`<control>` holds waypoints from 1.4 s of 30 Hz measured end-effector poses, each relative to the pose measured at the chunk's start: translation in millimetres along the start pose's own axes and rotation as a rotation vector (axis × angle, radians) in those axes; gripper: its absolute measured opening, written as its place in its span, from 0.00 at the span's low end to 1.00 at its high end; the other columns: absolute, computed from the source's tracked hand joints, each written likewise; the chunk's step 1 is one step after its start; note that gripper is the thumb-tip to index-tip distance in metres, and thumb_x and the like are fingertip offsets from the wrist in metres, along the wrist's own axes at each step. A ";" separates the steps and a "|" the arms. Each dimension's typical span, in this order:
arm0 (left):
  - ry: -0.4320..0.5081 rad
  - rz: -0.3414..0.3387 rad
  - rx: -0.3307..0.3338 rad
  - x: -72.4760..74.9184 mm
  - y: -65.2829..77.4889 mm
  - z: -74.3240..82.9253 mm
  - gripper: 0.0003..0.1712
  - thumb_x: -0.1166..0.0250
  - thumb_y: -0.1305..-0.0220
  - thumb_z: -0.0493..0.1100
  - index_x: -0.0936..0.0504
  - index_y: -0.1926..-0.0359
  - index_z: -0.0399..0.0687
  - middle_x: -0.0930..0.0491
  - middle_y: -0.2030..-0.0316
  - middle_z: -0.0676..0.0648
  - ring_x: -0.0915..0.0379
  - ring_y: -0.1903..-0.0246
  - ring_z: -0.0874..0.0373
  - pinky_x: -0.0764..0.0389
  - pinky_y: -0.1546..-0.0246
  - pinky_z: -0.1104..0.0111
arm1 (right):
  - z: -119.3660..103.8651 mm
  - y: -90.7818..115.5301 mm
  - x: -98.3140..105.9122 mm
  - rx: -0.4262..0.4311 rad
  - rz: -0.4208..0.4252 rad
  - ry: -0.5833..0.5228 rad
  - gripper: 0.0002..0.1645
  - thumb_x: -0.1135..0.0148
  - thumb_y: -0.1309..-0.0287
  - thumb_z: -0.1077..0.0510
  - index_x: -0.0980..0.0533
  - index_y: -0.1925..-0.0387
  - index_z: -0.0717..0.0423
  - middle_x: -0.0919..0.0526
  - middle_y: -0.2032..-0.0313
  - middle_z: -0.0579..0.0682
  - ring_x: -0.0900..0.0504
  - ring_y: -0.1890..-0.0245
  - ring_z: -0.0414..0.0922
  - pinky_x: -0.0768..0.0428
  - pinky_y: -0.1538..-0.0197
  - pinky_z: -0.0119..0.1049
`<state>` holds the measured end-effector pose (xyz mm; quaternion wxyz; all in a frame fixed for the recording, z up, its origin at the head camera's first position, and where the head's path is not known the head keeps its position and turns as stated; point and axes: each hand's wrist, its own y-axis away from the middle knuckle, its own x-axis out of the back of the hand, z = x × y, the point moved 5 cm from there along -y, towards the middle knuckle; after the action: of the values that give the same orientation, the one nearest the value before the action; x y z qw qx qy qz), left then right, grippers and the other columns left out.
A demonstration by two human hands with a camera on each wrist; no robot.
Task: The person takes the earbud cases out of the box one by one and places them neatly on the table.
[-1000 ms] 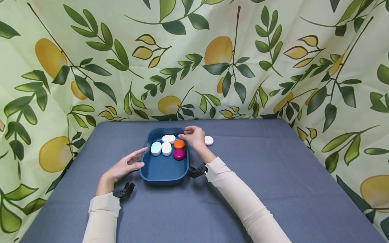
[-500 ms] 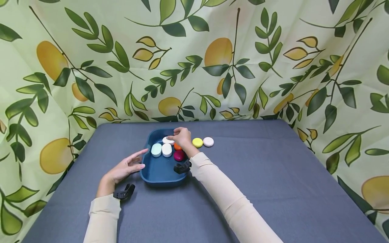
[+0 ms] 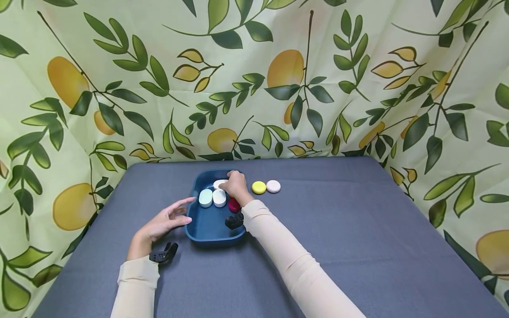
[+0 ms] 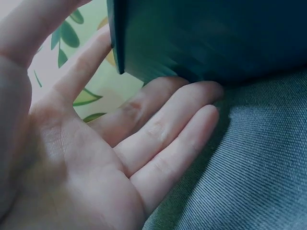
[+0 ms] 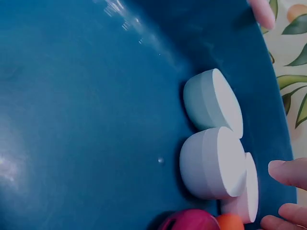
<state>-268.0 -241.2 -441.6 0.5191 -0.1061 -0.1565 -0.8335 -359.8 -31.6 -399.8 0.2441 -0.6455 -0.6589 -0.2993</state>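
While the right hand [image 3: 235, 185] hovers, thumb [image 5: 290, 172] and fingers [image 5: 293, 213] apart, the pinkish-white piece [image 5: 250, 191] lies just beside them.

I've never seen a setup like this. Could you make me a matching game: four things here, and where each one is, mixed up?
1. yellow round piece
2. pale mint oval piece
3. magenta round piece
4. left hand

A. in the round-cornered blue tray, beside an orange rounded piece
B. at the tray's left side
C. on the grey-blue cloth, next to a pale pink round piece
D. in the tray, leftmost of its pieces in the head view

Pairs: 1-C, 2-D, 3-A, 4-B
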 end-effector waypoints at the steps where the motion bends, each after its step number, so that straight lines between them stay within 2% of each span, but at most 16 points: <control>1: 0.000 -0.002 0.000 -0.6 -0.2 0.8 0.40 0.39 0.35 0.43 0.46 0.26 0.47 0.53 0.26 0.32 0.54 0.29 0.29 0.40 0.35 0.36 | 0.9 -0.5 -1.1 -0.003 0.000 0.012 0.29 0.31 0.45 0.54 0.25 0.42 0.60 0.21 0.42 0.56 0.24 0.40 0.51 0.23 0.40 0.40; 8: -0.043 -0.042 0.000 -3.2 1.8 7.6 0.40 0.37 0.36 0.43 0.45 0.28 0.44 0.44 0.30 0.28 0.43 0.33 0.31 0.31 0.38 0.43 | 4.5 -3.3 -3.9 -0.003 -0.011 0.068 0.27 0.30 0.48 0.59 0.23 0.45 0.60 0.19 0.44 0.55 0.24 0.40 0.51 0.23 0.39 0.39; 12: -0.055 -0.068 0.002 -2.9 4.4 9.5 0.41 0.36 0.37 0.43 0.45 0.28 0.44 0.41 0.32 0.27 0.37 0.36 0.34 0.31 0.39 0.43 | 5.7 -3.7 -4.1 -0.007 -0.030 0.074 0.25 0.31 0.48 0.60 0.22 0.46 0.59 0.18 0.45 0.55 0.24 0.43 0.50 0.22 0.41 0.38; 17: -0.053 -0.072 0.006 -1.9 4.2 10.5 0.40 0.37 0.37 0.43 0.45 0.28 0.46 0.40 0.33 0.27 0.35 0.37 0.36 0.31 0.40 0.43 | 6.0 -5.1 -4.6 0.012 -0.056 0.115 0.24 0.33 0.46 0.60 0.22 0.45 0.59 0.19 0.44 0.54 0.23 0.43 0.49 0.23 0.40 0.38; 20: -0.054 -0.068 0.013 -1.5 3.9 9.8 0.41 0.37 0.37 0.43 0.45 0.28 0.47 0.40 0.33 0.27 0.36 0.36 0.36 0.31 0.39 0.43 | 5.5 -6.1 -5.0 0.037 -0.056 0.143 0.25 0.33 0.45 0.60 0.22 0.45 0.59 0.19 0.44 0.54 0.23 0.41 0.49 0.24 0.38 0.38; 30: -0.051 -0.066 0.024 -3.4 4.8 6.5 0.40 0.37 0.36 0.44 0.45 0.27 0.48 0.43 0.31 0.28 0.42 0.33 0.32 0.33 0.39 0.40 | 9.2 -5.3 -10.9 0.043 -0.094 0.120 0.25 0.31 0.46 0.59 0.22 0.45 0.58 0.19 0.44 0.54 0.22 0.45 0.49 0.21 0.42 0.38; 37: -0.047 -0.062 0.024 -3.8 5.0 6.7 0.40 0.37 0.36 0.45 0.45 0.27 0.49 0.44 0.30 0.29 0.46 0.31 0.31 0.34 0.38 0.39 | 8.1 -6.7 -9.2 0.060 -0.094 0.172 0.15 0.31 0.47 0.58 0.18 0.58 0.61 0.14 0.56 0.54 0.21 0.61 0.44 0.19 0.54 0.33; 42: -0.057 -0.066 0.014 -2.7 5.7 6.2 0.40 0.37 0.36 0.45 0.45 0.28 0.49 0.45 0.29 0.29 0.47 0.31 0.30 0.35 0.38 0.38 | 3.0 -2.5 -4.5 0.066 -0.073 0.156 0.17 0.26 0.51 0.54 0.18 0.63 0.60 0.15 0.59 0.54 0.22 0.62 0.45 0.20 0.56 0.34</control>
<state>-261.6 -239.0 -435.9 0.4875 -0.1211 -0.1804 -0.8457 -361.9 -32.6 -405.3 0.3046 -0.5875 -0.6705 -0.3354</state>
